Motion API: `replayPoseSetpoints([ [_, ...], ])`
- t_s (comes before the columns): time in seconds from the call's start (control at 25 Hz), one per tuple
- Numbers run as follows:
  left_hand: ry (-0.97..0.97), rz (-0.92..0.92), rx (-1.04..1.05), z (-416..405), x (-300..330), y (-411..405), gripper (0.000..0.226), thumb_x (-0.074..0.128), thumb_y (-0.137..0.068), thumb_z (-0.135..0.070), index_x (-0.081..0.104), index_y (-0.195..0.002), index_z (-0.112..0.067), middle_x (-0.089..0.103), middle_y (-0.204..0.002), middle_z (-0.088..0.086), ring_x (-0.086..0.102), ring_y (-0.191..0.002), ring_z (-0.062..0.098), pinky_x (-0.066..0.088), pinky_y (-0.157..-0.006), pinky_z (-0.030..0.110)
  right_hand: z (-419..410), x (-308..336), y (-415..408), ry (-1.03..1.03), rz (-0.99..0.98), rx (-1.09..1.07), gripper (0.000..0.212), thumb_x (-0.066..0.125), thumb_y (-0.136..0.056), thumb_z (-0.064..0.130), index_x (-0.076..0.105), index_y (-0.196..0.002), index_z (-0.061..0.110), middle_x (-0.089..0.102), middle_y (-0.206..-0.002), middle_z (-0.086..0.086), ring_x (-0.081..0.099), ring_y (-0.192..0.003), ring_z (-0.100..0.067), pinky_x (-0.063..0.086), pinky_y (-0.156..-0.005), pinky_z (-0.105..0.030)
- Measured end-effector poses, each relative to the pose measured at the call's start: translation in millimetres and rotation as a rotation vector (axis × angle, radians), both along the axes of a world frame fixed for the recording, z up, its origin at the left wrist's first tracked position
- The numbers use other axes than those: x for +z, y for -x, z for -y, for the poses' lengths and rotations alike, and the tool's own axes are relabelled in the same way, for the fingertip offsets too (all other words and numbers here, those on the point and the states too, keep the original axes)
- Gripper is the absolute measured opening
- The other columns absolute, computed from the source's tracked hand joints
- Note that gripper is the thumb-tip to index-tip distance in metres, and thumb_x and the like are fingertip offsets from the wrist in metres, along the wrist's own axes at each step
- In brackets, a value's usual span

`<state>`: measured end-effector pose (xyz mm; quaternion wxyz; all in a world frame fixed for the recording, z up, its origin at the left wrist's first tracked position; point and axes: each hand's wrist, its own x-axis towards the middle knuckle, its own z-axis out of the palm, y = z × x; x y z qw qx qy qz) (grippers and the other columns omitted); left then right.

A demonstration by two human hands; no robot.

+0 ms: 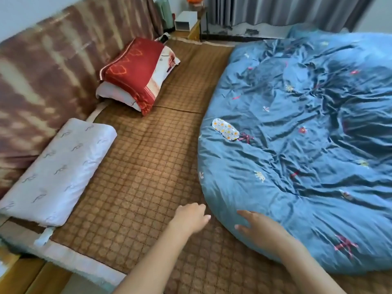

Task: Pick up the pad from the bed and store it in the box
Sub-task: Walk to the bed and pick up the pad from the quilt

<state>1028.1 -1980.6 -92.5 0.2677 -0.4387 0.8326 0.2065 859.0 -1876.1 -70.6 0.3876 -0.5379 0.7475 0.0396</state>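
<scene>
The pad (225,129), a small oval cloth piece with orange and yellow flowers on white, lies flat on the left edge of the blue quilt (307,128). My left hand (192,218) hovers over the brown woven mat (137,183) near the quilt's lower edge, fingers loosely curled and holding nothing. To its right, my right hand (257,227) rests against the quilt's lower rim with fingers spread, empty. Both hands are well short of the pad. A white open box (185,21) stands on a small table at the far end of the bed.
A white pillow (57,172) lies at the left against the brown headboard (48,66). A folded red blanket on pillows (137,75) sits further back. Grey curtains (286,9) hang behind the bed.
</scene>
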Motion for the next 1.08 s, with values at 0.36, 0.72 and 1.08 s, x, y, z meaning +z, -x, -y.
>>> replayPoseSetpoints([
  [0.36,0.322,-0.143,-0.156,288.0,-209.5,81.1,0.056,0.033,-0.098,-0.036,0.021,-0.146,-0.01,0.031,-0.151,0.018,0.028,-0.139,0.032,0.017,-0.117,0.049,224.5,-137.7,62.8,0.14,-0.142,-0.071,0.054,0.04,-0.096,0.044,0.021,-0.146,0.032,0.037,-0.148,0.004,0.038,-0.133,-0.019,0.038,-0.102,-0.032],
  [0.72,0.582,-0.394,0.039,386.6,-416.9,93.5,0.06,0.029,-0.088,-0.043,0.033,-0.144,-0.022,0.031,-0.154,0.008,0.029,-0.141,0.03,0.013,-0.109,0.066,403.2,-279.0,160.8,0.412,-0.359,-0.13,0.058,0.055,-0.089,0.038,0.034,-0.142,0.027,0.032,-0.152,-0.005,0.032,-0.137,-0.028,0.031,-0.109,-0.041],
  [1.08,0.549,-0.375,0.074,389.6,-424.0,90.4,0.062,0.025,-0.088,-0.045,0.03,-0.145,-0.023,0.029,-0.155,0.006,0.026,-0.143,0.028,0.012,-0.109,0.066,477.9,-298.9,202.7,0.345,-0.248,-0.465,0.051,0.07,-0.077,0.045,0.058,-0.113,0.013,0.061,-0.09,-0.008,0.058,-0.08,-0.029,0.046,-0.067,-0.035],
])
